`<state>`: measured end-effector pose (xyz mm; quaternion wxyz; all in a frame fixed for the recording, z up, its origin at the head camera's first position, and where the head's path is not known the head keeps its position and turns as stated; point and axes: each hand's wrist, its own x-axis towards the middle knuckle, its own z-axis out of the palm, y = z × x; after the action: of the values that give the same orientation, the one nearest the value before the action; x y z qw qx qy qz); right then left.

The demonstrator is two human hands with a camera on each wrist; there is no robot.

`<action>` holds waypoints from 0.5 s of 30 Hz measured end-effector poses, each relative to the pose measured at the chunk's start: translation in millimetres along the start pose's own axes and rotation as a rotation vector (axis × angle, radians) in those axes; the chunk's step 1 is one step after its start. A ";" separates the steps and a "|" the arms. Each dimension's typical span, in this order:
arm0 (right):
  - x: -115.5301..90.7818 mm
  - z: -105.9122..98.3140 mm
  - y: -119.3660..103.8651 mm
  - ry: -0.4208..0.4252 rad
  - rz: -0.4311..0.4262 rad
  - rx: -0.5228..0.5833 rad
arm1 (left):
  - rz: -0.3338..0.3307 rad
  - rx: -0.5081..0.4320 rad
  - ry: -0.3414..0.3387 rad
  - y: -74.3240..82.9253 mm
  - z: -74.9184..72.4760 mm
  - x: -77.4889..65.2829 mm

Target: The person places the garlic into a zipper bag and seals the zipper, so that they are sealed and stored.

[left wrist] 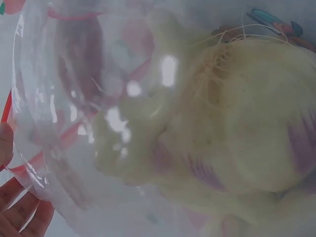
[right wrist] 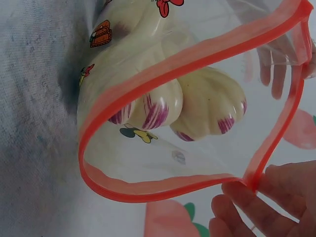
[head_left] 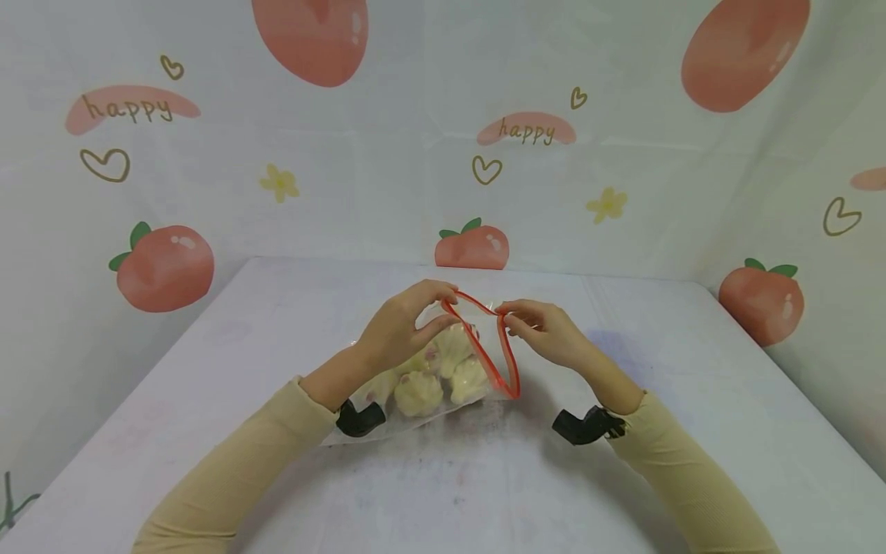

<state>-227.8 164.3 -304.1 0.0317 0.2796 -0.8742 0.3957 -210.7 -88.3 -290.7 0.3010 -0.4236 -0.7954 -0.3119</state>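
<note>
A clear zip bag (head_left: 443, 412) with a red-edged mouth lies on its side, holding several garlic bulbs (head_left: 418, 393) marked with purple. Its red rim (right wrist: 148, 196) stands wide apart, the opening facing right. My left hand (head_left: 398, 319) pinches the rim at its upper left side. At the far right corner of the mouth, my right hand (head_left: 550, 331) grips the edge between thumb and fingers. The left wrist view has a garlic bulb (left wrist: 247, 123) with roots close up behind the plastic. Cartoon figures are printed on the bag.
A white table (head_left: 443, 492) with faint stains lies under the bag. Behind it hangs a white backdrop (head_left: 388, 138) printed with red fruit, hearts and the word happy. Black wrist mounts (head_left: 361, 419) sit on both wrists, below beige sleeves (head_left: 242, 454).
</note>
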 end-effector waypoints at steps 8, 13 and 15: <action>3.0 0.4 3.9 0.027 0.015 0.002 | 0.033 -0.026 -0.013 4.4 0.3 0.6; 3.4 -1.2 4.2 0.043 0.028 0.005 | 0.140 -0.067 0.045 18.4 2.2 2.1; 3.4 -2.0 3.7 0.047 0.033 0.004 | 0.186 -0.088 0.048 25.9 4.1 2.0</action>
<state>-233.0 166.0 -304.2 0.0451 0.2557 -0.8770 0.4044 -190.2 -72.7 -285.5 0.3286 -0.5008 -0.7307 -0.3276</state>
